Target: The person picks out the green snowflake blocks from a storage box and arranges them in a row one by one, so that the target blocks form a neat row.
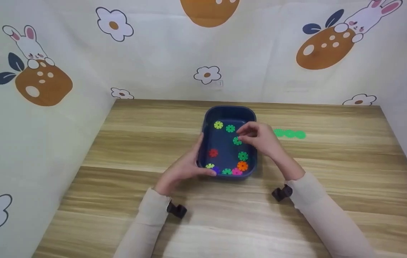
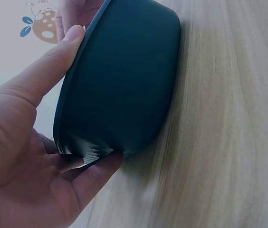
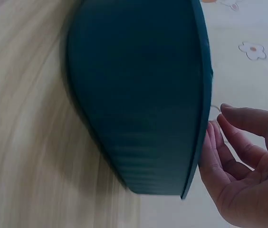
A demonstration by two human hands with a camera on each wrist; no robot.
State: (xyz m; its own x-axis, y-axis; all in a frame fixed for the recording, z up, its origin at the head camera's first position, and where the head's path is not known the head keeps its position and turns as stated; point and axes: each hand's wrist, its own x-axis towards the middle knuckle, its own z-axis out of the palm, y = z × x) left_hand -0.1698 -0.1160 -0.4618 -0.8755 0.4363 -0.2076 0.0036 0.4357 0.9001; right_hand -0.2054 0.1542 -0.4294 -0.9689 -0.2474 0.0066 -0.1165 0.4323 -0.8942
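A dark blue plastic bin [image 1: 221, 143] sits on the table, with several small notched discs inside it. My left hand [image 1: 185, 165] grips the bin's near left corner, thumb on the near rim and fingers along the left wall. In the left wrist view that hand [image 2: 34, 137] is against the bin's outer wall [image 2: 119, 76]. Over the bin's right side is my right hand [image 1: 262, 138], its thumb and forefinger close together by a green disc [image 1: 237, 141]. The right wrist view shows nothing between the tips of this hand [image 3: 245, 161].
Joined green discs [image 1: 290, 133] lie in a row on the wooden table [image 1: 146, 143], right of the bin. Inside the bin are an orange disc [image 1: 242, 166], a red disc [image 1: 213, 153] and a yellow disc [image 1: 218, 125]. A patterned cloth [image 1: 160, 61] hangs behind.
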